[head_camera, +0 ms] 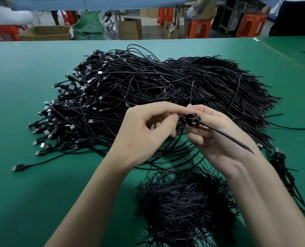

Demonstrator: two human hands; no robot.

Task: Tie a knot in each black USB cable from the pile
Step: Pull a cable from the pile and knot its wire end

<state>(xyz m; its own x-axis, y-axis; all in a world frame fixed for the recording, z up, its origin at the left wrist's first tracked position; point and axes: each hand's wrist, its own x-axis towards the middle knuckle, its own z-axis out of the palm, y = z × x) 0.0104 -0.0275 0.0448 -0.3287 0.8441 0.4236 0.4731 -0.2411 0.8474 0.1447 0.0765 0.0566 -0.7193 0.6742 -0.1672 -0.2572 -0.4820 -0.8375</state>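
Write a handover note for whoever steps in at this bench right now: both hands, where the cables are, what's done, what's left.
Left hand: fingers pinched on the cable at the knot.
Right hand: closed around the small knot being formed; the cable's loose tail sticks out across the palm.
Big pile of black USB cables: on the green table ahead, plugs fanned to the left.
Smaller heap of short black strands: near edge, between the forearms; I can't tell what it is.
Bunch of cables: far right; whether knotted, unclear.
Done: the current knot is looped, apparently not pulled tight.
Left: tighten it, set it aside, then work through the pile.
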